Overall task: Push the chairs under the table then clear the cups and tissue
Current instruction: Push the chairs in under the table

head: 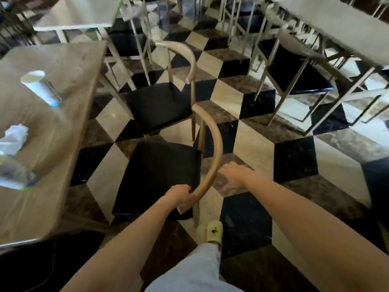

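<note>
The near chair [155, 178] faces left toward the worktop [63, 114], its curved back running near-to-far. The left hand [181, 196] grips that back; the right hand [231, 178] hovers spread beside it. The near cup [14, 175] is blurred.

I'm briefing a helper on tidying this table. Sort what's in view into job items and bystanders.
Part of the job:
near chair, left hand gripping its backrest
far chair
upright paper cup
second cup, blurred
crumpled tissue
wooden table

Just lying about:
white table on the right
dark-seated chair under it
white table behind
</note>
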Available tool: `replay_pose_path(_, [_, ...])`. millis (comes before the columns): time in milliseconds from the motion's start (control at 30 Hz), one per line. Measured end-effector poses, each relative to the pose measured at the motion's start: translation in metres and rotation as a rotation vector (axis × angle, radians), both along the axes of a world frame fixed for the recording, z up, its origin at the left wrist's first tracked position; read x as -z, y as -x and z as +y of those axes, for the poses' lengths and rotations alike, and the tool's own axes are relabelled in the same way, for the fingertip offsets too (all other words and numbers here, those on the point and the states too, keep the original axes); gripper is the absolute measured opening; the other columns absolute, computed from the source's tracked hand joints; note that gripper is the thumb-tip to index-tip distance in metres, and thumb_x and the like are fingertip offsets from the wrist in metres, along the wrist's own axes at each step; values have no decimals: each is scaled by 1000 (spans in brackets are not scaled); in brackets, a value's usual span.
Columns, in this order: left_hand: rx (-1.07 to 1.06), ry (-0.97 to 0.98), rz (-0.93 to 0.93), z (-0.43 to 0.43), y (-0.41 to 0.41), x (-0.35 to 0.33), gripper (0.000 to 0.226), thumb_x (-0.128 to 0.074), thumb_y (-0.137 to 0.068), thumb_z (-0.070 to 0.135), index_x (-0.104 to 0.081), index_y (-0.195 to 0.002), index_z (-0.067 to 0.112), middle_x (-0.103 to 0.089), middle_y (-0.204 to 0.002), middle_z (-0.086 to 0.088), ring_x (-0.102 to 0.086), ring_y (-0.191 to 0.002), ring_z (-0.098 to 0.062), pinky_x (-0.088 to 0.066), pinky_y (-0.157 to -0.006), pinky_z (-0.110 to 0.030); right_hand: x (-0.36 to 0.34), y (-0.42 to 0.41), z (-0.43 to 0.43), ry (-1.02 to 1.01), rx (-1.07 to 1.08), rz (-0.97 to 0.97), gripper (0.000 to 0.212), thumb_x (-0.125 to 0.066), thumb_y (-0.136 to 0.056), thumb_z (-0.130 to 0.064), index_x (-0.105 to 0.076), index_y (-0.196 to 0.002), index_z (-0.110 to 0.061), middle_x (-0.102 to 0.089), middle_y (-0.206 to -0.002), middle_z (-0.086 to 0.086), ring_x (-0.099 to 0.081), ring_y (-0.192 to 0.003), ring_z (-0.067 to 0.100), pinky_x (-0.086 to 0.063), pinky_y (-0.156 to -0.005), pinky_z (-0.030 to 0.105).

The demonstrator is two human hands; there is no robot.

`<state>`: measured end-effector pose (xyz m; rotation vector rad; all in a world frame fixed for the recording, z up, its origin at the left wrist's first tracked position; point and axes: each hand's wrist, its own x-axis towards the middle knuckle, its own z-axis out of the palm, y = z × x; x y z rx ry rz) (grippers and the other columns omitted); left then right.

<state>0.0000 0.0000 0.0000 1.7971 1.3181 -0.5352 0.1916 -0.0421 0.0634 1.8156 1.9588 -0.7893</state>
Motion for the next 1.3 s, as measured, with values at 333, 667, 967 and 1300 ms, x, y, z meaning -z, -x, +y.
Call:
replay_pose_path(333, [-409, 53, -137, 18, -87, 48, 45, -55, -87, 51, -52, -116, 18, -62, -97, -1, -64, -84, -14, -57, -79, -33, 48, -64, 119, -85, -480, -58, 46, -56, -89, -28, -47, -134, -23, -34, -150, 6, -17, -144, 27, -14, -118, 44])
replay_pose_path(667, [-610, 196, -201, 45, -124, 42, 40, -63, -85, 45, -59, -111, 14, -65, -99, -4, -65, -91, -16, -55, -87, -34, 67, -110, 188, -43, -723, 146, 43, -63, -83, -44, -56, -123, -30, -55, -129, -5, -32, -135, 18, 8, -112, 60])
replay_pose_path(967, [-645, 183, 68, 38, -157, 32, 44, -60, -83, 57, -58, -113, 25, -61, -104, 7, -60, -94, -9, -51, -85, -25, 72, -124, 259, 237, -1111, 238, 42, -50, -93, -46, -53, -130, -27, -59, -129, -4, -44, -128, 19, -6, -115, 52])
replay_pose_path(1300, [-888, -102, 249, 32, -179, 12, 30, -64, -86, 39, -61, -110, 22, -66, -107, 3, -63, -97, -13, -52, -91, -34, 71, -131, 279, 52, -1280, 294, 34, -61, -87, -19, -58, -118, -32, -64, -114, -6, -55, -116, 18, -27, -109, 44])
